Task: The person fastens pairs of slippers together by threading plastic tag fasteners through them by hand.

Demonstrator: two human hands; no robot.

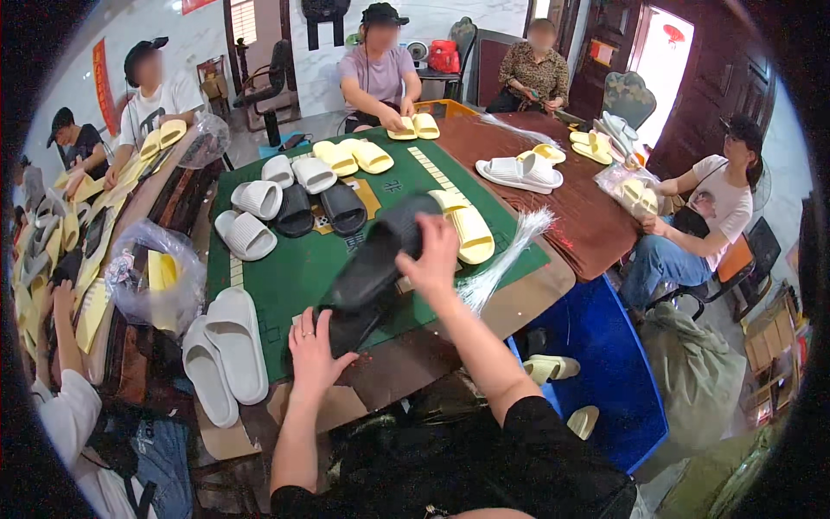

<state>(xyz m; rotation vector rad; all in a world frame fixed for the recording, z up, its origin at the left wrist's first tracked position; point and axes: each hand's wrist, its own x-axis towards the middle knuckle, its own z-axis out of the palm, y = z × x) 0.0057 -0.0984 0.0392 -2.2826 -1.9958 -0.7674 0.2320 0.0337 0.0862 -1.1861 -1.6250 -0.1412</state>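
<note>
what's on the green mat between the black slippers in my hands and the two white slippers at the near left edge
Nothing: in the head view, bare green mat separates the held black slippers from the white slippers.

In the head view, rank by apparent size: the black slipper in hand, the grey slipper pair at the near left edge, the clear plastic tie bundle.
1. Grey slipper pair, nearest the camera, so partly inflated.
2. Black slipper, held by the left hand and right hand.
3. Plastic tie bundle.
</note>
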